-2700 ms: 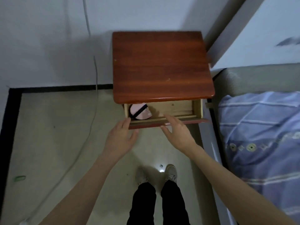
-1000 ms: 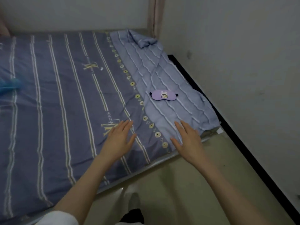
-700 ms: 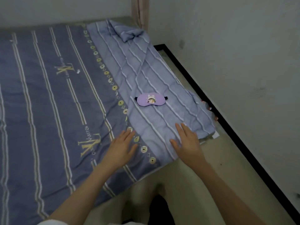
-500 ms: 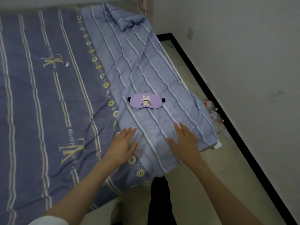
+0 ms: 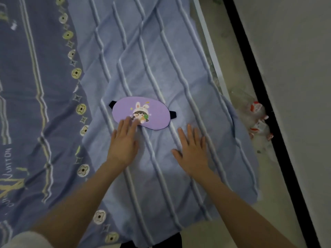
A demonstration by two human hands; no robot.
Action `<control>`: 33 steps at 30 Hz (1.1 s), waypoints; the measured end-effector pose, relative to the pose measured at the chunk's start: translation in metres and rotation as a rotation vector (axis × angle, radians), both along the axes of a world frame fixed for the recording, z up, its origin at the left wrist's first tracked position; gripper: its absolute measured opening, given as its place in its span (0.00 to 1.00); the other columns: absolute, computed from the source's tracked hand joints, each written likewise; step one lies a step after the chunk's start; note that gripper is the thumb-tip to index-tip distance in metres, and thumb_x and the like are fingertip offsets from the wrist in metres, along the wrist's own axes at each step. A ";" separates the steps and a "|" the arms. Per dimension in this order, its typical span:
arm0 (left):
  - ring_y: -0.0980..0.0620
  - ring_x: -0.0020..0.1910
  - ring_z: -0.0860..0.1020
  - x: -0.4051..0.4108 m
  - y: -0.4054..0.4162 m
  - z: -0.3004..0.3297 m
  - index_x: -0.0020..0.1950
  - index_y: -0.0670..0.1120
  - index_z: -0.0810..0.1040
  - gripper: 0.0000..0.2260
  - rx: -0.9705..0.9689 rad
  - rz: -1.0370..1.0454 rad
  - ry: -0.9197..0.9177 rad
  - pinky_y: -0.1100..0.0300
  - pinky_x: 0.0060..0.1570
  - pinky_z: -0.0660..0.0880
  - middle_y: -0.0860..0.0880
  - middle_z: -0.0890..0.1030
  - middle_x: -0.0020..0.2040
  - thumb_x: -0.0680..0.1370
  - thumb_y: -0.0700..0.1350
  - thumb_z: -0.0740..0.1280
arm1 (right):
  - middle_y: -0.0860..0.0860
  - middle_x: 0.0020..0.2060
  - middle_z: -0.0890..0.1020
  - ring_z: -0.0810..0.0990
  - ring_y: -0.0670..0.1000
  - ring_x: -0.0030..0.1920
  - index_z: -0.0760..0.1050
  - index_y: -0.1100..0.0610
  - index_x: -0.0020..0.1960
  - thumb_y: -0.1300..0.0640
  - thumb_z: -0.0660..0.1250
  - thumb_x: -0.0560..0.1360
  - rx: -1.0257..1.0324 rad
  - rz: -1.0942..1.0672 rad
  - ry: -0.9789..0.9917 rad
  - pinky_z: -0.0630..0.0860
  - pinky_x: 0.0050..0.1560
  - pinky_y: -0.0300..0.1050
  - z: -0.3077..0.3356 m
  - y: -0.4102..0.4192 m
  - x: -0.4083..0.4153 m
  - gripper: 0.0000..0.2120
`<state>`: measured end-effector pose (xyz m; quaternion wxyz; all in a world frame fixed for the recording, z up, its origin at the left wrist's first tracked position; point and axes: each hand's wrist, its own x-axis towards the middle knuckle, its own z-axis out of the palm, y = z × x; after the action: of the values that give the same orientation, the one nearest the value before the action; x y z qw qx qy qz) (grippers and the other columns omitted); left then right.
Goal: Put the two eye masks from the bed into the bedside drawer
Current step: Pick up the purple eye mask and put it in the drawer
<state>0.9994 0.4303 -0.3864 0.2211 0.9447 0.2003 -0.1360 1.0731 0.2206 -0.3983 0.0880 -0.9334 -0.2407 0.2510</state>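
Observation:
A purple eye mask (image 5: 152, 111) with a cartoon bunny-hat figure and dark strap ends lies flat on the light blue striped blanket (image 5: 161, 68). My left hand (image 5: 123, 142) is spread flat, its fingertips over the mask's near left edge, holding nothing. My right hand (image 5: 192, 149) hovers flat over the blanket just right of and below the mask, fingers apart. The bedside drawer and the other mask are out of view.
A darker blue patterned bed cover (image 5: 35, 104) fills the left. Right of the bed runs a strip of floor with plastic bottles (image 5: 254, 117) lying by the black skirting (image 5: 268, 104) of the wall.
The view turned from the bedside drawer, which held a pink mask, to the bed. Both hands have advanced toward the purple mask, and the left fingertips now reach its edge.

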 end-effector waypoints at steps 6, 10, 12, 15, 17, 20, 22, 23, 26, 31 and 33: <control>0.39 0.71 0.62 0.027 0.015 -0.032 0.66 0.47 0.69 0.18 0.108 0.001 -0.125 0.39 0.69 0.56 0.40 0.67 0.71 0.76 0.42 0.64 | 0.58 0.75 0.53 0.49 0.62 0.75 0.52 0.51 0.74 0.42 0.58 0.75 0.080 -0.021 -0.069 0.45 0.72 0.62 -0.031 -0.002 -0.001 0.33; 0.37 0.62 0.74 0.032 0.023 -0.028 0.59 0.44 0.76 0.13 0.140 -0.026 -0.216 0.40 0.60 0.71 0.39 0.78 0.62 0.75 0.42 0.65 | 0.58 0.76 0.52 0.49 0.62 0.75 0.49 0.51 0.74 0.41 0.57 0.75 0.046 -0.002 -0.061 0.45 0.72 0.62 -0.035 -0.002 0.000 0.33; 0.37 0.55 0.79 0.035 0.024 -0.018 0.56 0.43 0.79 0.11 0.121 -0.004 -0.287 0.44 0.49 0.77 0.40 0.82 0.56 0.74 0.40 0.65 | 0.57 0.76 0.49 0.46 0.61 0.75 0.45 0.50 0.74 0.41 0.56 0.75 0.036 -0.004 -0.038 0.43 0.73 0.61 -0.034 -0.001 0.000 0.33; 0.38 0.41 0.82 0.034 0.024 0.006 0.53 0.43 0.80 0.10 0.062 0.076 -0.368 0.51 0.34 0.78 0.40 0.85 0.47 0.73 0.41 0.66 | 0.55 0.76 0.40 0.39 0.59 0.76 0.34 0.47 0.71 0.40 0.52 0.76 -0.046 0.025 0.044 0.38 0.73 0.60 -0.028 -0.001 0.004 0.34; 0.37 0.36 0.81 0.026 0.024 0.024 0.53 0.43 0.81 0.10 0.017 0.143 -0.381 0.54 0.32 0.75 0.37 0.85 0.43 0.74 0.41 0.66 | 0.55 0.76 0.39 0.38 0.58 0.76 0.34 0.47 0.72 0.41 0.52 0.76 -0.109 0.042 0.115 0.40 0.73 0.62 -0.017 0.002 0.009 0.34; 0.37 0.33 0.80 0.007 0.025 0.056 0.55 0.43 0.80 0.10 -0.068 0.258 -0.354 0.55 0.33 0.71 0.35 0.84 0.37 0.76 0.41 0.65 | 0.56 0.77 0.47 0.46 0.57 0.76 0.44 0.52 0.75 0.46 0.55 0.77 -0.038 -0.099 0.222 0.48 0.73 0.62 0.020 0.013 0.014 0.32; 0.39 0.38 0.81 -0.006 0.028 0.081 0.54 0.44 0.80 0.10 -0.162 0.346 -0.308 0.55 0.37 0.73 0.37 0.84 0.40 0.76 0.42 0.64 | 0.57 0.76 0.53 0.52 0.56 0.75 0.47 0.55 0.75 0.49 0.57 0.78 0.149 -0.250 0.286 0.52 0.74 0.56 0.053 0.023 0.012 0.31; 0.41 0.40 0.81 -0.013 0.031 0.094 0.54 0.44 0.80 0.09 -0.225 0.379 -0.282 0.58 0.37 0.72 0.38 0.84 0.42 0.76 0.43 0.63 | 0.57 0.76 0.55 0.54 0.55 0.75 0.48 0.56 0.75 0.49 0.57 0.78 0.256 -0.312 0.330 0.52 0.74 0.51 0.073 0.028 0.008 0.31; 0.50 0.39 0.80 -0.037 0.035 0.135 0.51 0.45 0.81 0.08 -0.403 0.390 -0.255 0.71 0.32 0.69 0.44 0.84 0.42 0.76 0.42 0.63 | 0.54 0.74 0.61 0.60 0.51 0.72 0.53 0.54 0.74 0.50 0.58 0.78 0.505 -0.452 0.447 0.55 0.69 0.41 0.131 0.044 -0.009 0.28; 0.50 0.48 0.81 -0.082 0.040 0.209 0.54 0.47 0.80 0.09 -0.543 0.364 -0.326 0.54 0.49 0.77 0.45 0.84 0.48 0.76 0.41 0.64 | 0.53 0.67 0.72 0.68 0.52 0.68 0.66 0.52 0.68 0.47 0.51 0.79 0.771 -0.498 0.582 0.63 0.69 0.46 0.222 0.088 -0.023 0.20; 0.53 0.48 0.80 -0.097 0.046 0.235 0.54 0.46 0.80 0.09 -0.529 0.346 -0.368 0.57 0.50 0.77 0.48 0.83 0.49 0.76 0.40 0.64 | 0.52 0.60 0.76 0.74 0.51 0.63 0.72 0.53 0.62 0.45 0.50 0.79 0.854 -0.476 0.711 0.70 0.62 0.44 0.253 0.102 -0.024 0.20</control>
<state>0.9019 0.4759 -0.1515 0.5099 0.8156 0.2719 0.0286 1.0490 0.3221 -0.1451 0.5838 -0.7027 -0.0607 0.4021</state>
